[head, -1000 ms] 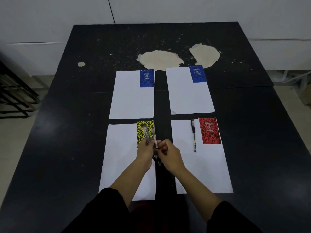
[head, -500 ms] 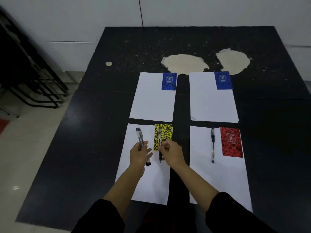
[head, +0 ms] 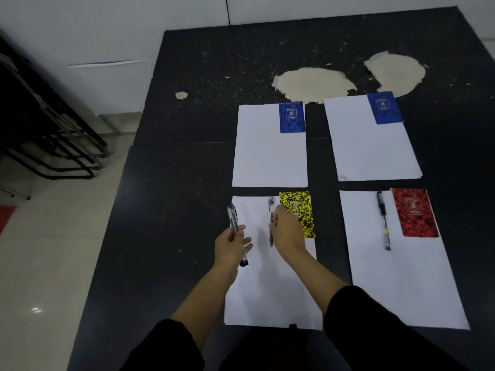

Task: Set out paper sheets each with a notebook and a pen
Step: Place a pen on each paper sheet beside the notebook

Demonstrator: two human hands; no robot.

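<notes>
Pens are going out onto four white sheets on the black table: you are holding one pen in your right hand, fingers curled round its barrel, lengthwise over the near left sheet and just left of the yellow notebook; whether it is touching the paper cannot be told. Your left hand is gripping two more pens together at that sheet's left edge, caps pointing away from you. On the near right sheet a black pen is lying just beside the red notebook. The far left sheet and far right sheet are each carrying a blue notebook, one and another, at the top right corner. Pale worn patches are showing on the tabletop beyond them. Black chair frames are standing on the tiled floor at left.
</notes>
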